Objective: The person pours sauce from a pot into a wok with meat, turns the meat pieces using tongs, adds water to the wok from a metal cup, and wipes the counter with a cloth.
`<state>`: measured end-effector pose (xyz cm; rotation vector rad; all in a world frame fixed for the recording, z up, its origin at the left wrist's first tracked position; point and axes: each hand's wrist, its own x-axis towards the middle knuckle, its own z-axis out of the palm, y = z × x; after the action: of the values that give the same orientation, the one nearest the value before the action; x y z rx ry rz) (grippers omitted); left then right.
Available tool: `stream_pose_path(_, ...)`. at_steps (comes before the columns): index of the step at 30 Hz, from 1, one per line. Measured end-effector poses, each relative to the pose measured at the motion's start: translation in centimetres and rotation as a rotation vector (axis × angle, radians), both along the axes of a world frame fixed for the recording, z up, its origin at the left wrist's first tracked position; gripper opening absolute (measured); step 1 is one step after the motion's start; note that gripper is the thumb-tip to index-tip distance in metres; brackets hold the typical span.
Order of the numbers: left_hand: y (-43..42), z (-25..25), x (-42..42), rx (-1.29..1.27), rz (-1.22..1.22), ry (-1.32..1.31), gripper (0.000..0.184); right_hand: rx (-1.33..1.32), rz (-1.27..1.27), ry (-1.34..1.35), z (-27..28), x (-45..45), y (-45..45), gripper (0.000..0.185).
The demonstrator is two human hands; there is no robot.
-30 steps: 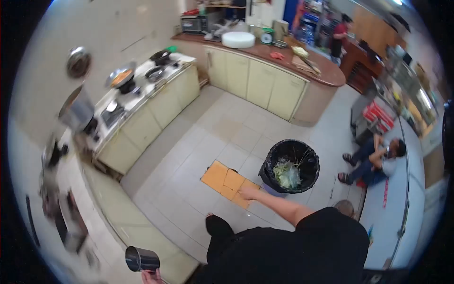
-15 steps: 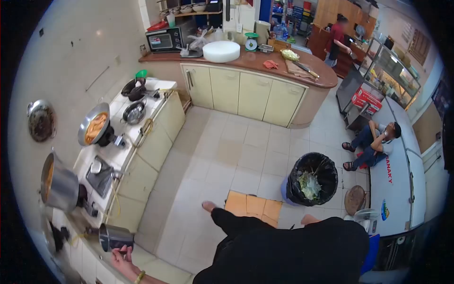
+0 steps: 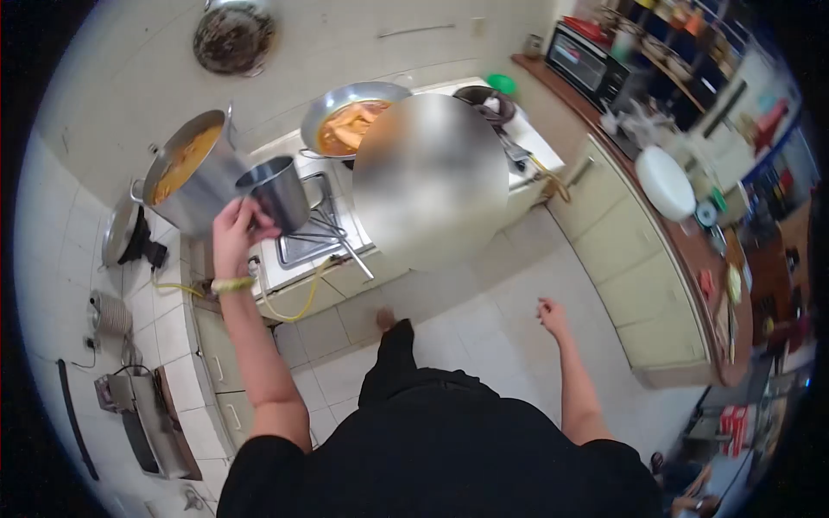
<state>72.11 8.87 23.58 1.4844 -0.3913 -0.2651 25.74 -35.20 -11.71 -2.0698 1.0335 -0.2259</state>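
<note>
My left hand (image 3: 242, 229) is closed on the side of a metal mug (image 3: 281, 194), held up in front of the stove counter. Just behind the mug stands a tall stockpot (image 3: 194, 186) with orange-brown liquid in it. To the right of the pot, a wide wok (image 3: 363, 93) holds pieces of food in reddish-brown broth. A metal burner tray (image 3: 298, 250) lies below the mug on the white tiled counter. My right hand (image 3: 550, 315) hangs over the floor, its fingers loosely bent and nothing visible in it.
A blurred oval hides the middle of the stove counter. Brown-topped cabinets (image 3: 639, 259) curve along the right, bearing a toaster oven (image 3: 587, 65) and a white round block (image 3: 665, 183). A yellow gas hose (image 3: 306, 302) hangs from the counter front. A pan lid (image 3: 233, 39) hangs on the wall.
My view has turned left toward the stove. The mug in my left hand has been raised from the counter's near end to beside the stockpot. My right hand has come into view.
</note>
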Motion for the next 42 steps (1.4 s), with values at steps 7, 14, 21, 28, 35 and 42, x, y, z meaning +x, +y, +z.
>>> stream_pose_path(7,-11.9,-3.7,21.2,0.182,-0.097,-0.004,0.02,-0.175,-0.029,0.079,-3.1,11.9,-2.3,0.03)
stream_pose_path(14,-22.9,-7.6,35.5,0.838,-0.074,-0.305,0.023,0.47,-0.283,0.29,-3.7,15.2,4.8,0.032)
stream_pose_path(21,-31.5,-10.8,40.6,1.218,-0.052,-0.725,0.024,0.338,0.102,0.296,-16.6,10.4,-5.9,0.026)
stream_pose_path(28,-39.2,-10.4,41.5,1.533,-0.118,-0.801,0.019,0.478,0.016,0.475,-6.7,23.1,-22.6,0.026)
stream_pose_path(35,-45.6,-10.4,38.6,2.019,-0.182,-1.055,0.013,0.474,0.135,0.389,-9.7,31.3,-31.3,0.03)
stream_pose_path(42,-40.6,-6.5,36.6,1.764,0.102,-1.031,0.015,0.587,0.165,0.361,-8.0,35.3,-29.3,0.033)
